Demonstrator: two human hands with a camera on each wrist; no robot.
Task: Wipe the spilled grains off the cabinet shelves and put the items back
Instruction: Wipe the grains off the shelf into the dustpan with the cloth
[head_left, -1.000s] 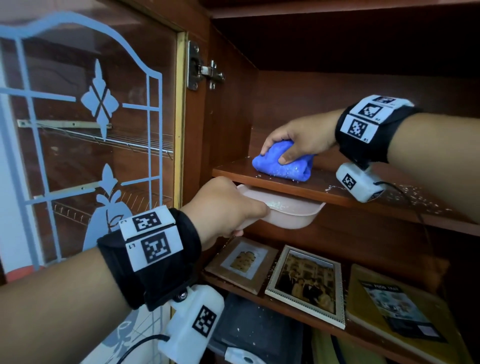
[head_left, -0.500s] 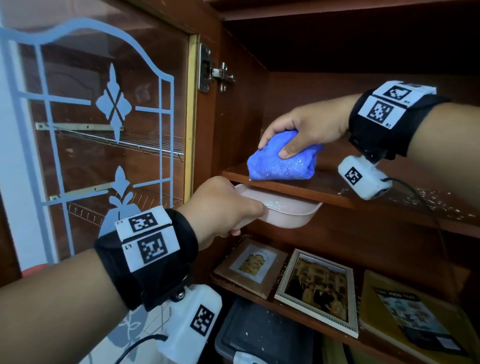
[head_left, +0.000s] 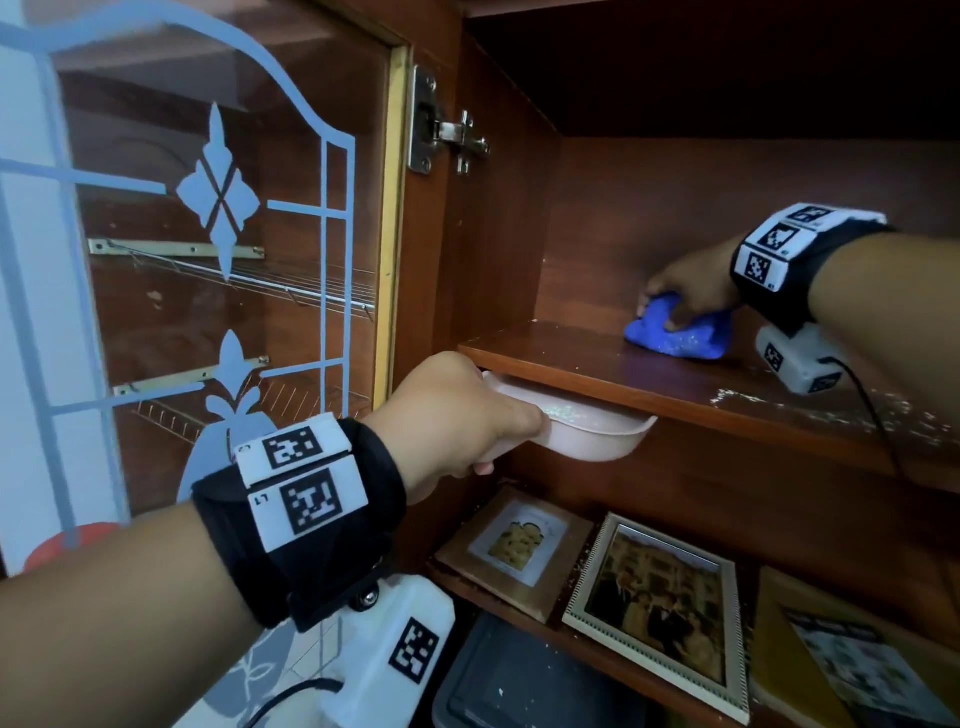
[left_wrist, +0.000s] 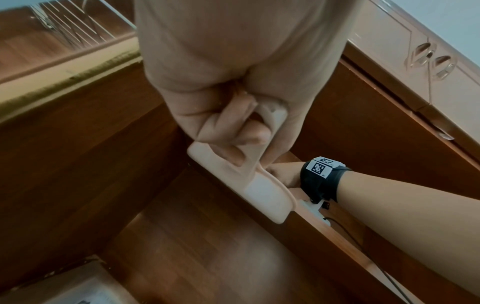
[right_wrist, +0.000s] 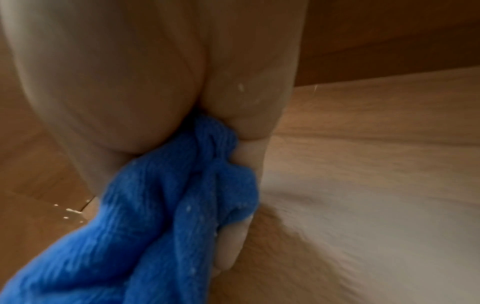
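My right hand grips a bunched blue cloth and presses it on the wooden shelf, deep toward the back. White grains lie scattered along the shelf's front right. My left hand holds a pale pink dustpan by its handle, tucked just under the shelf's front edge at the left; some grains lie in it. In the left wrist view my fingers curl through the dustpan's handle. In the right wrist view the cloth fills the lower left, with grains on the wood beside it.
The glass cabinet door stands open at the left. On the lower shelf lie two framed pictures and a yellow book. A dark grey box sits below.
My right hand has carried the blue cloth from the shelf's front left edge over to the right and deeper in. The dustpan has stayed under the shelf edge.
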